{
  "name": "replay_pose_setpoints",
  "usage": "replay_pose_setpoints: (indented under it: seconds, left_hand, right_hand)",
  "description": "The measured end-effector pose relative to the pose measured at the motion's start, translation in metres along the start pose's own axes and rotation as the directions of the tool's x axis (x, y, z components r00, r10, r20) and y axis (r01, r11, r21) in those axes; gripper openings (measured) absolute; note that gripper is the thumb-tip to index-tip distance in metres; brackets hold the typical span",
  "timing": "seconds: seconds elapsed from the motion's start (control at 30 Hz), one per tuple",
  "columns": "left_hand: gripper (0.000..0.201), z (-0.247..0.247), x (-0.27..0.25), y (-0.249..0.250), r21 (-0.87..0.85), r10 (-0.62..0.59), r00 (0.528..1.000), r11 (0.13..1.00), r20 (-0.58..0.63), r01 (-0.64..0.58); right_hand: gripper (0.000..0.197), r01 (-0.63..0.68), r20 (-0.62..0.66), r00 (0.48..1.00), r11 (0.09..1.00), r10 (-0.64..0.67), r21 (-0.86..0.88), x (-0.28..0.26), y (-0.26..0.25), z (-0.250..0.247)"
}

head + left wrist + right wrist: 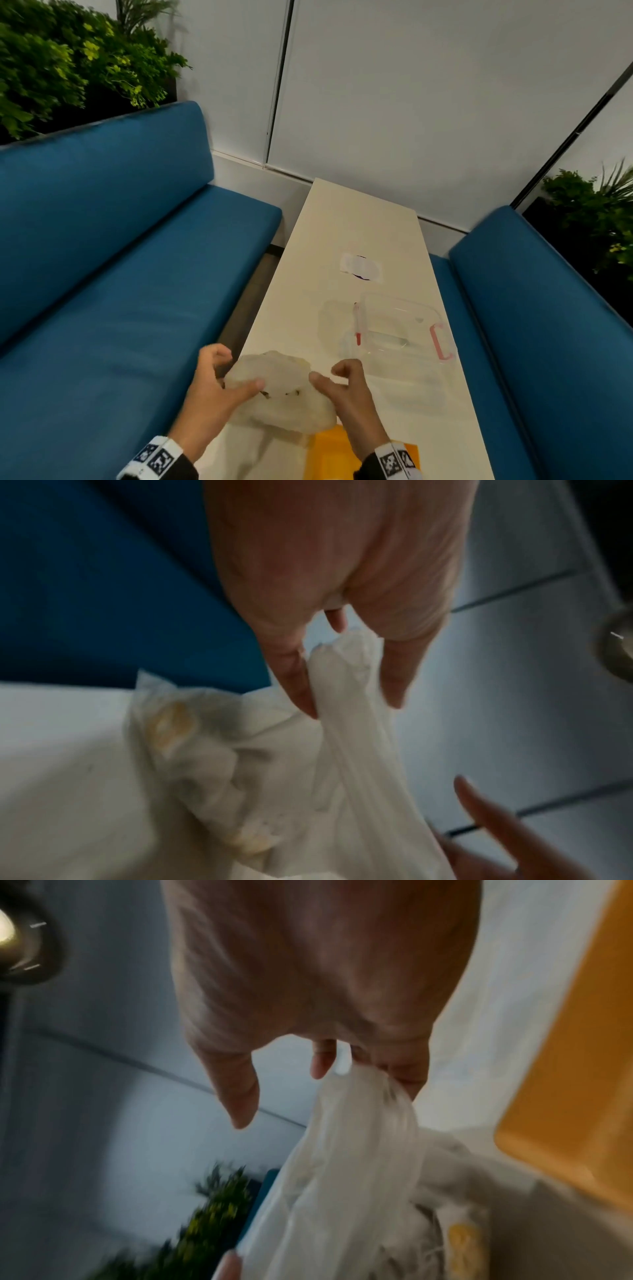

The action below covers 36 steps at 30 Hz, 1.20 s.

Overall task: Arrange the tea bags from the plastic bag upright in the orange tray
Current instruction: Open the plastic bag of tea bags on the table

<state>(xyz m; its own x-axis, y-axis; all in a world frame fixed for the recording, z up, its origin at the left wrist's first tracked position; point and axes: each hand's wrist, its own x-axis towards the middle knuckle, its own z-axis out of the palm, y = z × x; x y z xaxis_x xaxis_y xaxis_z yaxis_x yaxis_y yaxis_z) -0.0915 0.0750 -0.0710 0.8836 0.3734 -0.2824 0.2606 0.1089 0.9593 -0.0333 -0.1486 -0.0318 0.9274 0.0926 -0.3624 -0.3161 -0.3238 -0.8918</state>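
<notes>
Plastic bag [281,390]: held over worktop [359,222], left hand [212,387] and right hand [346,387] fingers each pinching a handle. Orange tray [329,455] at 6 o'clock, appears empty. Est. progress: nil; all bags left.

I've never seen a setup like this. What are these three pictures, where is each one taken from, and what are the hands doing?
No machine here: a person wears three cameras. The wide picture comes from the head, looking down at a pale table between blue benches. The other two come from cameras on each wrist, looking along the hand.

The left hand and the right hand each grip one side of a white plastic bag, apparently pulling it open. Yellowish tea bags show through it. Near the person lies the orange tray, partly hidden. Farther off rests a clear container with pink clips.
</notes>
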Motion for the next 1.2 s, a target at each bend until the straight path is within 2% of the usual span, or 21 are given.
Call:
replay_pose_setpoints:
  seconds: [0.03,0.1,0.17,0.2,0.3,0.37,0.43,0.47,0.53,0.6,0.63,0.67,0.73,0.77,0.8,0.83,0.9,0.97,1.0,1.07,1.2]
  left_hand:
    - [0.065,0.000,-0.003,0.001,0.123,0.079,0.997,0.989,-0.018,-0.076]
    - [0.057,-0.001,-0.008,0.002,0.212,0.185,0.982,0.961,-0.024,-0.176]
    - [0.055,-0.003,-0.012,0.003,0.217,0.193,0.981,0.957,0.015,-0.192]
    - [0.058,-0.004,-0.013,0.001,0.249,0.198,0.979,0.947,0.049,-0.204]
    - [0.048,-0.009,-0.011,-0.001,0.417,0.224,0.965,0.871,0.133,-0.260]
    - [0.039,-0.013,-0.006,-0.001,0.542,0.298,0.949,0.783,0.105,-0.306]
    - [0.035,-0.015,0.001,-0.001,0.593,0.363,0.930,0.739,0.050,-0.320]
    - [0.034,-0.015,0.004,0.000,0.589,0.375,0.927,0.746,0.013,-0.310]
    - [0.035,-0.014,0.004,0.006,0.518,0.296,0.955,0.822,-0.033,-0.236]
    - [0.040,-0.013,-0.001,0.016,0.445,0.256,0.966,0.869,-0.034,-0.215]
    - [0.042,-0.013,-0.005,0.021,0.455,0.314,0.949,0.849,-0.027,-0.269]
    - [0.042,-0.013,-0.010,0.027,0.487,0.415,0.910,0.794,0.001,-0.363]
    - [0.032,-0.009,-0.019,0.040,0.502,0.569,0.804,0.651,0.173,-0.569]
    - [0.028,-0.004,-0.022,0.045,0.503,0.552,0.782,0.607,0.290,-0.615]
    - [0.029,0.002,-0.021,0.046,0.539,0.487,0.784,0.571,0.385,-0.619]
    - [0.033,0.008,-0.021,0.047,0.602,0.403,0.802,0.530,0.441,-0.598]
    - [0.039,0.019,-0.018,0.049,0.743,0.260,0.865,0.444,0.428,-0.501]
    - [0.042,0.025,-0.014,0.053,0.828,0.179,0.908,0.374,0.378,-0.418]
    - [0.045,0.026,-0.012,0.052,0.841,0.160,0.916,0.362,0.368,-0.401]
    - [0.067,0.025,-0.007,0.047,0.862,0.131,0.924,0.334,0.359,-0.382]
    - [0.110,0.028,-0.010,0.048,0.910,0.055,0.929,0.190,0.366,-0.369]
  right_hand:
    - [0.069,0.102,0.004,0.995,0.977,-0.103,-0.186,-0.006,0.000,-0.001]
    - [0.062,0.247,0.067,0.967,0.842,-0.246,-0.479,-0.016,0.005,0.001]
    - [0.050,0.275,0.110,0.957,0.719,-0.268,-0.639,-0.018,0.012,0.006]
    - [0.043,0.261,0.105,0.960,0.693,-0.259,-0.672,-0.018,0.016,0.008]
    - [0.020,0.222,0.056,0.963,0.658,-0.263,-0.720,-0.017,0.016,0.011]
    - [0.004,0.214,0.030,0.956,0.625,-0.292,-0.751,-0.015,0.011,0.014]
    - [0.009,0.212,-0.013,0.947,0.656,-0.321,-0.724,-0.010,0.005,0.013]
    - [0.013,0.210,-0.044,0.945,0.703,-0.324,-0.679,-0.007,0.001,0.013]
    - [0.022,0.224,-0.093,0.935,0.772,-0.342,-0.594,-0.004,-0.007,0.011]
    - [0.034,0.274,-0.082,0.918,0.772,-0.387,-0.573,-0.002,-0.012,0.011]
    - [0.041,0.299,-0.056,0.914,0.760,-0.402,-0.577,-0.001,-0.013,0.012]
    - [0.047,0.320,-0.023,0.913,0.748,-0.408,-0.581,0.000,-0.013,0.014]
    - [0.042,0.342,0.034,0.914,0.724,-0.404,-0.599,0.000,-0.014,0.017]
    - [0.033,0.347,0.047,0.913,0.709,-0.405,-0.614,-0.001,-0.015,0.019]
    - [0.024,0.347,0.052,0.912,0.699,-0.406,-0.625,-0.002,-0.015,0.020]
    - [0.024,0.339,0.059,0.917,0.692,-0.395,-0.637,-0.003,-0.014,0.021]
    - [0.038,0.343,0.098,0.923,0.677,-0.373,-0.652,-0.006,-0.012,0.024]
    - [0.055,0.354,0.152,0.925,0.639,-0.349,-0.683,-0.011,-0.012,0.025]
    - [0.063,0.356,0.179,0.926,0.609,-0.333,-0.709,-0.013,-0.013,0.025]
    - [0.077,0.360,0.224,0.928,0.564,-0.297,-0.743,-0.019,-0.017,0.025]
    - [0.094,0.368,0.248,0.928,0.591,-0.277,-0.718,-0.028,-0.025,0.024]
